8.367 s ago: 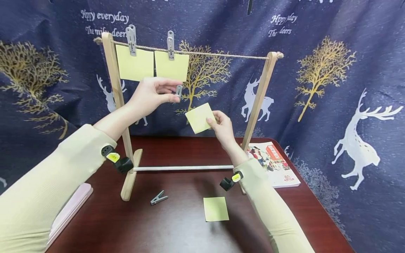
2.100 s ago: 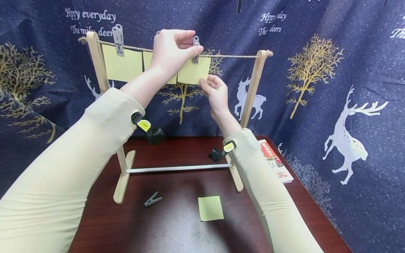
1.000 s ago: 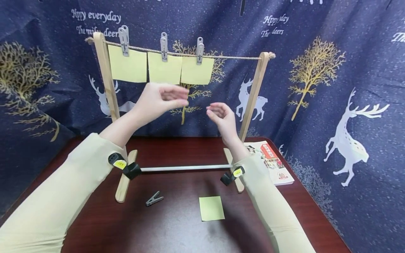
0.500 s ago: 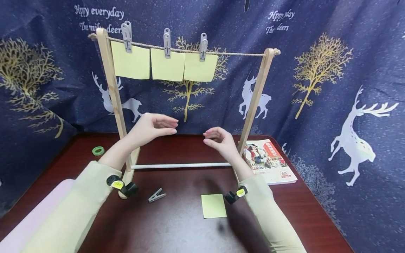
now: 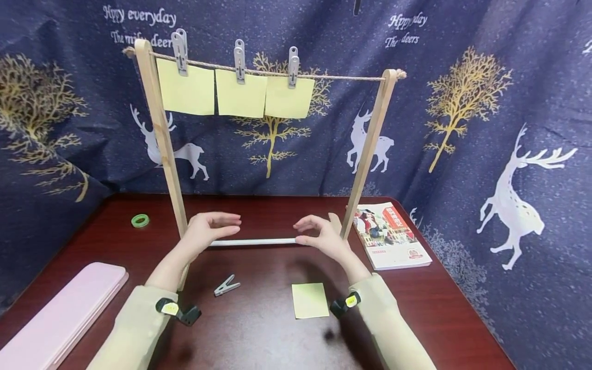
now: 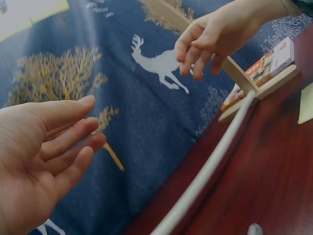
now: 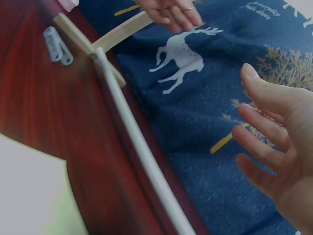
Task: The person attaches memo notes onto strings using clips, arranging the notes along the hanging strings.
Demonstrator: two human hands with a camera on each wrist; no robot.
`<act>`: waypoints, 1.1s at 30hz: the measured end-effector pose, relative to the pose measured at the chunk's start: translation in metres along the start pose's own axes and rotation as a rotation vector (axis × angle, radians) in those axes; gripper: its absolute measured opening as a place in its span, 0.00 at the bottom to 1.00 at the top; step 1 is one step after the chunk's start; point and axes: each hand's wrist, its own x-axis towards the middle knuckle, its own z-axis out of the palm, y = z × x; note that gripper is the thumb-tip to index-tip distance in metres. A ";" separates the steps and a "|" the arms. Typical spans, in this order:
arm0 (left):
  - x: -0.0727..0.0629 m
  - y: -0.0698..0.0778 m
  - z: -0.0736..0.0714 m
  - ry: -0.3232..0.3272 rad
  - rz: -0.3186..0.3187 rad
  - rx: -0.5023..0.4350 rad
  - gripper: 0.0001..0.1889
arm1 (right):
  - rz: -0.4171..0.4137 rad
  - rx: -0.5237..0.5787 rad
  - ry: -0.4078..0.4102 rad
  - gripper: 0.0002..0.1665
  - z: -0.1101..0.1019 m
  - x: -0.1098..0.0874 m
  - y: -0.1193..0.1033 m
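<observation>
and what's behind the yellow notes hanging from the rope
Behind the yellow notes is the dark blue cloth; a printed gold tree shows above and below the rightmost one. Whatever print they cover cannot be seen.

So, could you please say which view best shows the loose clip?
The head view: the loose clip lies whole and sharp there. The right wrist view shows it blurrier; the left wrist view, apparently just one tip.

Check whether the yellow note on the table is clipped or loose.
Loose: the note lies on the table by itself, and the gray clip lies apart from it, gripping nothing.
</observation>
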 end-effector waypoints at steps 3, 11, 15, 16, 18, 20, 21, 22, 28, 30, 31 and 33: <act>-0.008 -0.015 0.002 -0.004 -0.038 -0.016 0.21 | 0.027 0.003 -0.039 0.21 0.004 -0.007 0.010; -0.024 -0.039 0.004 -0.069 -0.120 0.028 0.25 | 0.059 -0.077 -0.171 0.24 0.013 -0.022 0.030; -0.030 -0.049 0.005 -0.127 -0.151 0.042 0.27 | 0.067 -0.141 -0.263 0.26 0.017 -0.027 0.035; -0.031 -0.051 0.006 -0.153 -0.156 0.032 0.27 | 0.071 -0.152 -0.290 0.27 0.018 -0.028 0.036; -0.033 -0.055 0.007 -0.211 -0.163 0.028 0.28 | 0.071 -0.170 -0.341 0.28 0.021 -0.030 0.036; -0.035 -0.057 0.009 -0.258 -0.181 0.029 0.28 | 0.069 -0.192 -0.389 0.29 0.023 -0.031 0.036; -0.036 -0.057 0.010 -0.276 -0.192 0.033 0.28 | 0.063 -0.208 -0.407 0.30 0.025 -0.031 0.036; -0.037 -0.057 0.010 -0.293 -0.196 0.037 0.29 | 0.055 -0.226 -0.423 0.30 0.026 -0.032 0.036; -0.043 -0.059 0.010 -0.323 -0.229 0.095 0.28 | 0.052 -0.282 -0.498 0.33 0.030 -0.033 0.039; -0.044 -0.060 0.009 -0.331 -0.229 0.111 0.28 | 0.068 -0.295 -0.511 0.33 0.031 -0.034 0.039; -0.044 -0.060 0.009 -0.335 -0.227 0.119 0.28 | 0.074 -0.301 -0.515 0.33 0.031 -0.035 0.039; -0.045 -0.060 0.009 -0.343 -0.230 0.131 0.28 | 0.080 -0.307 -0.525 0.33 0.031 -0.035 0.039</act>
